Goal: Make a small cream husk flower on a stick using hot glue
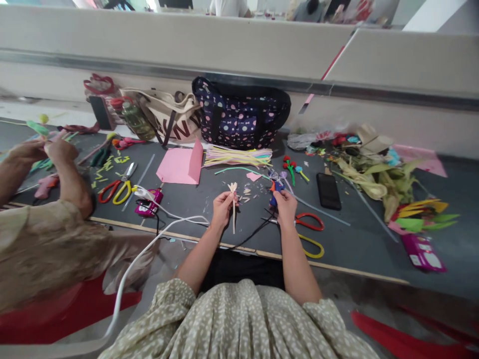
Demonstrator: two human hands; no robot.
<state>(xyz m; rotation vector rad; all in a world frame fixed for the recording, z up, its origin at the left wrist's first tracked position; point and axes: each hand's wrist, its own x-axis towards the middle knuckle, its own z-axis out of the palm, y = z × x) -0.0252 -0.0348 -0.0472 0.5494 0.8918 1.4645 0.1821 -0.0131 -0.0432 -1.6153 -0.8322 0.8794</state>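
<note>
A pale straw piece (233, 205) is pinched upright in the left hand (223, 207), just left of the blue glue gun (276, 192), which is gripped in the right hand (285, 205). Risk: hot glue could reach the fingers, given the closeness; its black cord (247, 238) could snag.

— How are the hands set?
— Both forearms reach forward, bare. The left hand (223, 205) is raised, fingers pinched together.
— And the other?
— The right hand (285, 205) is curled closed, level with it.
</note>
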